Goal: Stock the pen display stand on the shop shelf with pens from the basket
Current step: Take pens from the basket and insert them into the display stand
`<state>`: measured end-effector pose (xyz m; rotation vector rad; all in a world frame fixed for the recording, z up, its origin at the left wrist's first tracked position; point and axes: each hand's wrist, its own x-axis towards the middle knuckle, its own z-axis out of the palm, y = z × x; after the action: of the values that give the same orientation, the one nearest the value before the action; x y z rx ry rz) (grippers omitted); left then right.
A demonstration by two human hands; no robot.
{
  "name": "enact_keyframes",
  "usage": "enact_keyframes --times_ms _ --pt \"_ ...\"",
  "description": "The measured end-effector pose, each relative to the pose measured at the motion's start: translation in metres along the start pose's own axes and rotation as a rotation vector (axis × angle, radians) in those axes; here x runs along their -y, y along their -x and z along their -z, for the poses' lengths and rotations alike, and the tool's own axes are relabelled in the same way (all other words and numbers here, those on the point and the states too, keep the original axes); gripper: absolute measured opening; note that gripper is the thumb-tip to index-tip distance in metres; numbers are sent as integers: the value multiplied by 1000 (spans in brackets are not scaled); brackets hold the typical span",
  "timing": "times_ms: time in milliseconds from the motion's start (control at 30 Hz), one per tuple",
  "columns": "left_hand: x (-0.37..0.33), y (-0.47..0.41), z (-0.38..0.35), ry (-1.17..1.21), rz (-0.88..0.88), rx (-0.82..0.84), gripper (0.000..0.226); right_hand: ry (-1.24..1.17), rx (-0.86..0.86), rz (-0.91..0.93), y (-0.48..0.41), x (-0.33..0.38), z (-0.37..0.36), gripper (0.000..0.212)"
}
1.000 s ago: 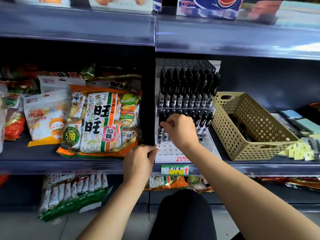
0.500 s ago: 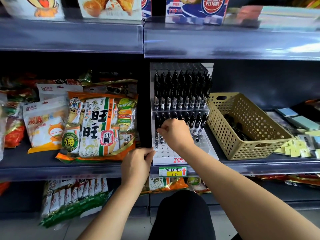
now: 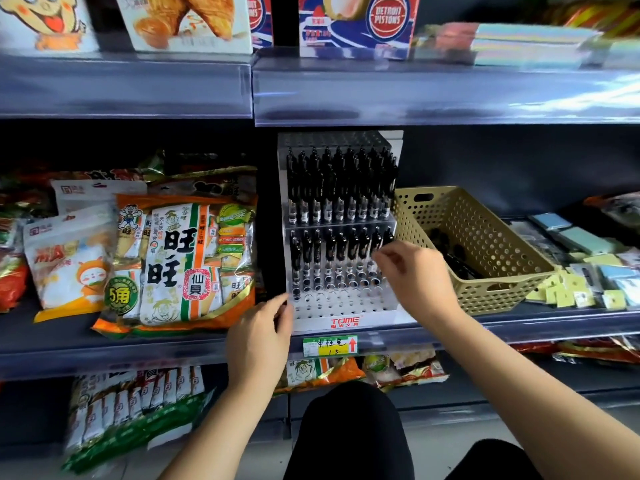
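Note:
A white stepped pen display stand (image 3: 341, 308) stands on the middle shelf. Its upper tier is full of black pens (image 3: 341, 183); the lower tier holds one back row, with bare holes in front. To its right, a tan perforated basket (image 3: 481, 233) holds a few black pens (image 3: 457, 261) at the bottom. My left hand (image 3: 259, 336) rests against the stand's lower left corner, fingers loosely bent. My right hand (image 3: 412, 275) hovers in front of the stand's right side, between the lower row and the basket, fingers loosely curled, holding nothing that I can see.
Large snack bags (image 3: 180, 258) crowd the shelf left of the stand. Small stationery packets (image 3: 588, 271) lie right of the basket. The upper shelf edge (image 3: 415, 95) hangs low over the stand. A yellow price tag (image 3: 329, 346) sits on the shelf rail; my knee (image 3: 349, 431) is below.
My right hand left the lower row's left end and moved right, toward the basket. The left hand stays at the stand's corner. The view shifted slightly up.

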<state>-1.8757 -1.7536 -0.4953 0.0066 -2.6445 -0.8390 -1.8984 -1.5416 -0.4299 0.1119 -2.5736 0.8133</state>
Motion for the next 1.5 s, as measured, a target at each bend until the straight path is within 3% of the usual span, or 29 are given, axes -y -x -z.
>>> enact_keyframes --times_ms 100,167,300,400,500,867,1033,1167,1267,1400,1500 --pt "-6 5 -4 -62 -47 -105 20 120 -123 -33 13 -37 27 18" --pt "-11 6 -8 -55 -41 -155 19 214 -117 -62 19 -61 43 22" --pt "-38 9 -13 17 -96 -80 21 473 202 -101 18 -103 66 44" --pt "-64 13 -19 116 -185 16 24 597 315 -102 17 -124 68 23" --pt "-89 15 -25 272 -177 91 22 552 222 -37 18 -135 64 12" --pt "-154 -2 -54 588 38 399 37 422 105 155 24 -107 103 11" --pt "-181 -10 -74 506 236 609 46 375 193 148 53 -113 92 13" --pt "-191 -24 -91 294 206 664 76 340 125 189 63 -118 85 11" --pt "-200 -36 -97 353 238 699 63 292 85 188 72 -119 81 12" --pt "-208 -49 -99 346 257 673 29 225 58 169 91 -123 80 19" --pt "-209 -47 -105 174 113 613 25 198 215 91 99 -119 82 28"
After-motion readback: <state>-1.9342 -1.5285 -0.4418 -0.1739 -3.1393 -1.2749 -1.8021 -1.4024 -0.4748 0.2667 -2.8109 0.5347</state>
